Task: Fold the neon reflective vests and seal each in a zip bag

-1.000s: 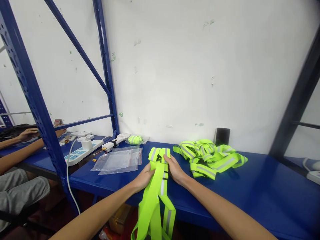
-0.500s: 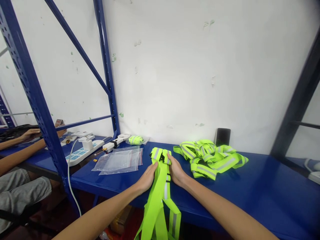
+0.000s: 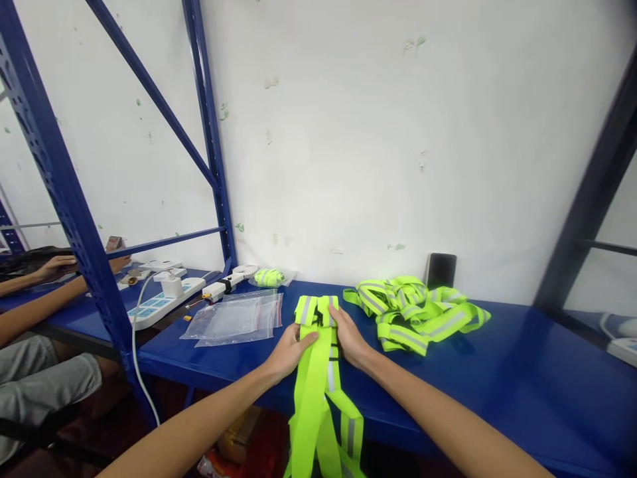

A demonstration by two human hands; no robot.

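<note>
Reflective strap vest (image 3: 318, 372): folded top on blue shelf (image 3: 497, 385), tails hanging over edge.
L hand (image 3: 288, 350): fingers closed on vest's left side.
R hand (image 3: 348, 337): pinching its right side.

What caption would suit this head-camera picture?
Left hand and right hand hold a neon-yellow reflective strap vest hanging off a blue metal shelf.

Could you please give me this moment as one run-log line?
left hand: holds hi-vis vest | right hand: holds hi-vis vest | straps: hang off blue shelf | beside: vest pile
</note>
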